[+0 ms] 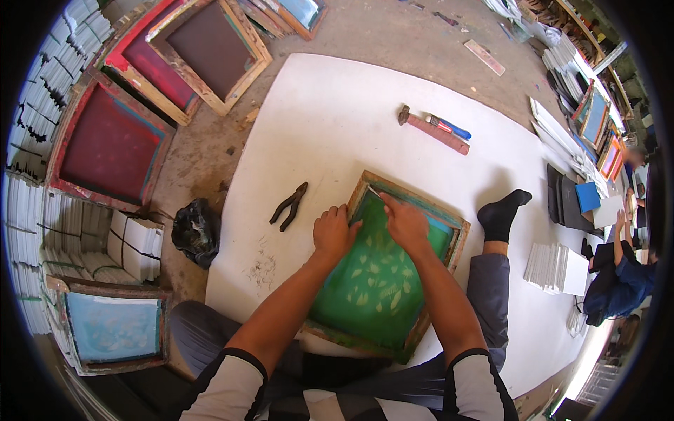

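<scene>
A wooden screen printing frame with green mesh and pale leaf-like marks lies tilted in front of me. My left hand grips the frame's left edge, its thumb over the mesh. Near the far left corner, my right hand is closed around a thin, pale, blade-like tool. The tool's tip points at the inner corner, where mesh meets wood; its exact kind is too small to tell. Pliers with dark handles lie left of the frame, apart from my hands.
On the white board lie a hammer and a blue-and-white cutter-like tool. My socked foot rests right of the frame. Other screen frames stand at left, near a black plastic bag. Another person sits far right beside white stacks.
</scene>
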The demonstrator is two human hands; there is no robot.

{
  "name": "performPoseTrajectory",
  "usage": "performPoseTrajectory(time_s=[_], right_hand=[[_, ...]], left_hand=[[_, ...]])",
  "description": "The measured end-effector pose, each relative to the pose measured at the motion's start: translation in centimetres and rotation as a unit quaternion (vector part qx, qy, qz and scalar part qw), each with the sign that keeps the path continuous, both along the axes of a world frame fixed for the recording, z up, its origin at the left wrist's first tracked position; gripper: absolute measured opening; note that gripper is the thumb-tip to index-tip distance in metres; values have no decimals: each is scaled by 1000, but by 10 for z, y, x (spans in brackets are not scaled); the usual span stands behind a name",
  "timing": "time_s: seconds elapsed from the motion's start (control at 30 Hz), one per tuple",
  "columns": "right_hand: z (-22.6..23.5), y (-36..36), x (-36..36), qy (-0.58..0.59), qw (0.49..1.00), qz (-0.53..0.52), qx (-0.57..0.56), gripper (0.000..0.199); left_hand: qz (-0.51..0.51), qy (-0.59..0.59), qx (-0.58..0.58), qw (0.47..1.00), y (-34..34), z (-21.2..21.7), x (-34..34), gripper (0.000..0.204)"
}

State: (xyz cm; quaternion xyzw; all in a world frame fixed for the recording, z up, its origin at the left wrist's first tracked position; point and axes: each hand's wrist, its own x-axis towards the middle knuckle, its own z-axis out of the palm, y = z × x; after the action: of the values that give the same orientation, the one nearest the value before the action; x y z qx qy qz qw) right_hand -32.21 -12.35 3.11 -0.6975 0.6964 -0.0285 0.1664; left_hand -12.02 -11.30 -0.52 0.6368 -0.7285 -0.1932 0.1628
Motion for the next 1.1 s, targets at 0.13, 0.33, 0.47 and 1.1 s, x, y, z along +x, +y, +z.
performPoseTrajectory(time_s=[0.13,0.33,0.47,1.1], right_hand=[[1,-1,-1,-5,1000,2,4,41],[9,-1,3,-13,1000,-2,20,40],[17,-2,7,-12,999,-9,38,40],[35,-6,52,112,991,3,76,55]], left_hand=[[16,18,38,999,-5,-1,0,49],[38,49,60,996,-6,4,0,46],[52,63,80,993,-7,5,1,47],[19,116,51,992,-9,-1,8,45]])
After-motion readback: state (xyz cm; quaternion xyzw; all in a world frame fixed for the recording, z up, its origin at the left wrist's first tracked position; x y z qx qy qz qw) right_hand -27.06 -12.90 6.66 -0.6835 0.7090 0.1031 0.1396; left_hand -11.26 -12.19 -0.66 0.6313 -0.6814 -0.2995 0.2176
